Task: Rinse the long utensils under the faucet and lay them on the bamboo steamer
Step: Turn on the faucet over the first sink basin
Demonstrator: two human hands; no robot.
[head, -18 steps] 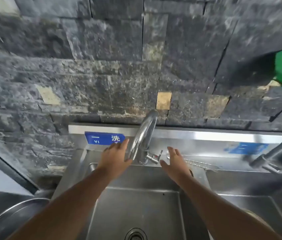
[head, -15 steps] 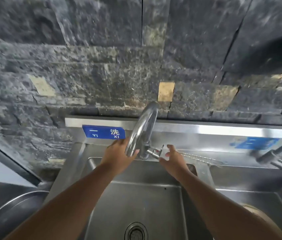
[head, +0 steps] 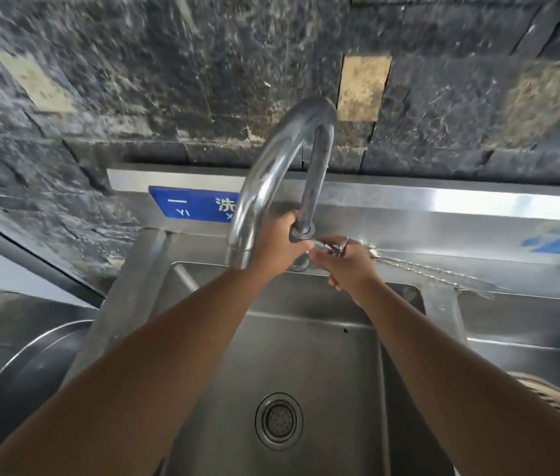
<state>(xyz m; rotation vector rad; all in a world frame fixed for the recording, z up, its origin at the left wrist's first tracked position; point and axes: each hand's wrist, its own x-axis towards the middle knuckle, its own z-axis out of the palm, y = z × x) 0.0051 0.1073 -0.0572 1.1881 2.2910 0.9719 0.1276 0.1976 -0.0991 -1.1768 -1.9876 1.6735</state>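
Your right hand is pinching the tap lever; your left hand is wrapping the faucet base; the long utensils, likely rigid, slick steel, are lying far right.

I read a blue sign on the backsplash, left of the faucet: "一 洗", "YI" beneath.
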